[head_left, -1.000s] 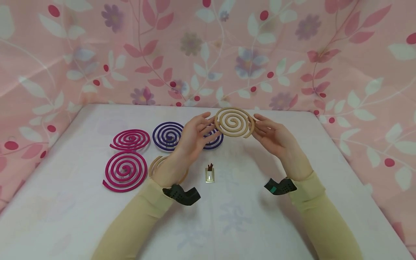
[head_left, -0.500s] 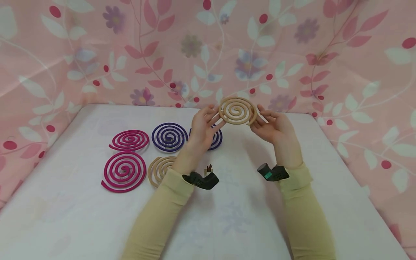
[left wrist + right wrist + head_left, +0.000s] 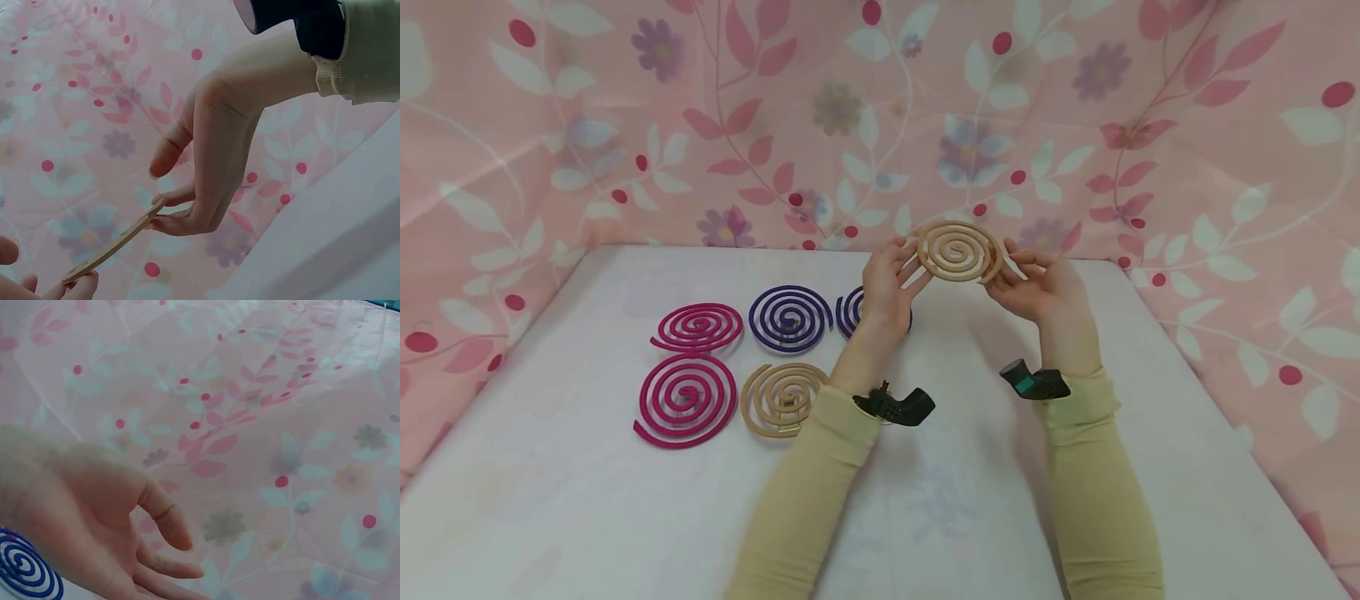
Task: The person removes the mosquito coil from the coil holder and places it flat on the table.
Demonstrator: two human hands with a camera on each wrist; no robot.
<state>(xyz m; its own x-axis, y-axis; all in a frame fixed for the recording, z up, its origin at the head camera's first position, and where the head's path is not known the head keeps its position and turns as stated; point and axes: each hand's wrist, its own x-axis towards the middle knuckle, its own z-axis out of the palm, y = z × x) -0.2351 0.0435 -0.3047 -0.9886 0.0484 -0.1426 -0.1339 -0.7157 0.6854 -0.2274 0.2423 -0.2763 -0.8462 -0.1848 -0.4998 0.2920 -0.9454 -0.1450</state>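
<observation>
A tan mosquito coil [image 3: 957, 250] is raised above the far end of the table, tilted, between the two hands. The left hand [image 3: 889, 287] supports its left edge with the fingertips. In the left wrist view, the coil [image 3: 112, 247] appears edge-on and the left thumb [image 3: 165, 156] stays apart from it. At the right edge, fingers of the right hand [image 3: 1051, 292] reach under the coil. The right wrist view shows this hand [image 3: 87, 506] with thumb and fingers spread; the raised coil is out of that view.
Two magenta coils [image 3: 687, 393] lie on the white table [image 3: 550, 500] at the left. Two dark blue coils [image 3: 789, 320] lie beside them, one partly behind the left hand. Another tan coil [image 3: 787, 398] sits nearer. A small metal stand [image 3: 885, 388] is mostly hidden by the left wrist camera.
Both hands have raised the tan coil and shifted it slightly right. The left forearm has moved right, uncovering the tan coil on the table and covering most of the small stand.
</observation>
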